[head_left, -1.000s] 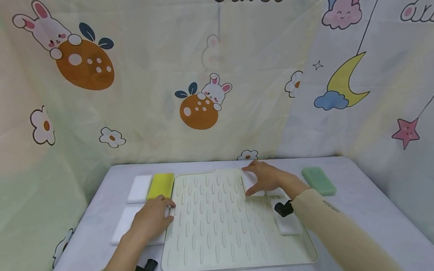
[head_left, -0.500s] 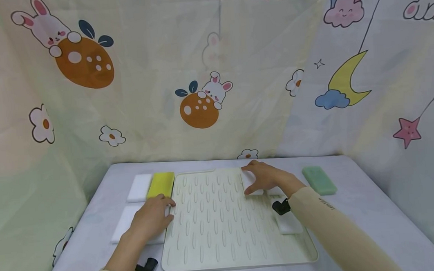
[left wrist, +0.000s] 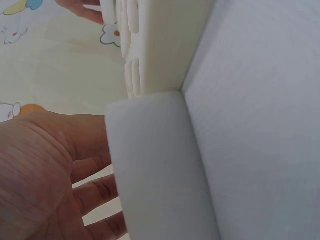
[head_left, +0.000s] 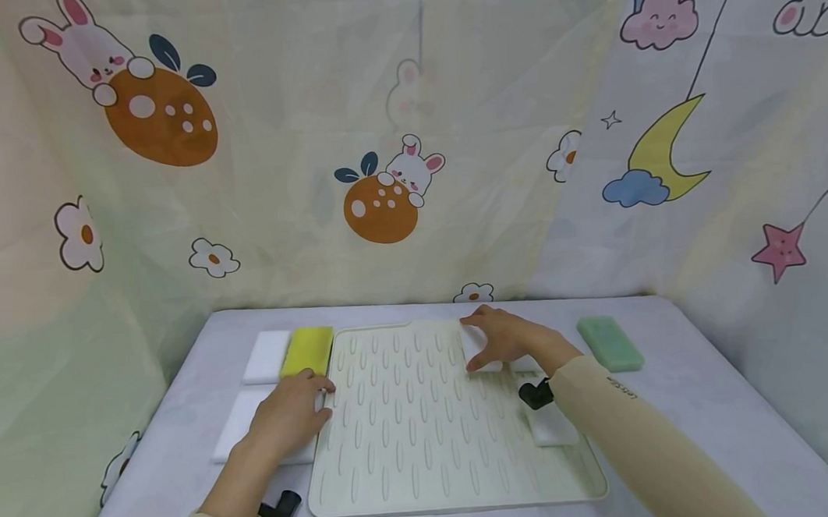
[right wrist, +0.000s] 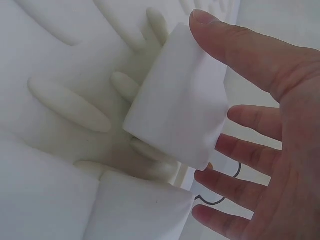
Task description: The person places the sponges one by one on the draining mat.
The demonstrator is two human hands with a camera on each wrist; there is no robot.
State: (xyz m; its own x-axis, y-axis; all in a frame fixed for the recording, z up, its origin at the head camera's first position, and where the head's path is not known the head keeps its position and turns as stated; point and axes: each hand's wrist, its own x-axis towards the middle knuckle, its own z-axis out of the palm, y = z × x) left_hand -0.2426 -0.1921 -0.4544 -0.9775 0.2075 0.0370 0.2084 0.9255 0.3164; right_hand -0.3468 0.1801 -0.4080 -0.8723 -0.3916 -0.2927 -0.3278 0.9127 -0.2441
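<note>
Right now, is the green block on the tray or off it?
Off it: the head view shows the green block lying on the table, to the right of the tray.

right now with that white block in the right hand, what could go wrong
The white block in the right hand might bump the neighbouring white block. The tray's raised ridges could leave the held one sitting unevenly. The left hand, close to the yellow block, might nudge that.

White table [head_left: 676, 432]: ribbed cream mat [head_left: 413, 446], centre; white sponges [head_left: 265, 358] and yellow sponge [head_left: 308, 350], left side; green sponge [head_left: 610, 343], right side.
</note>
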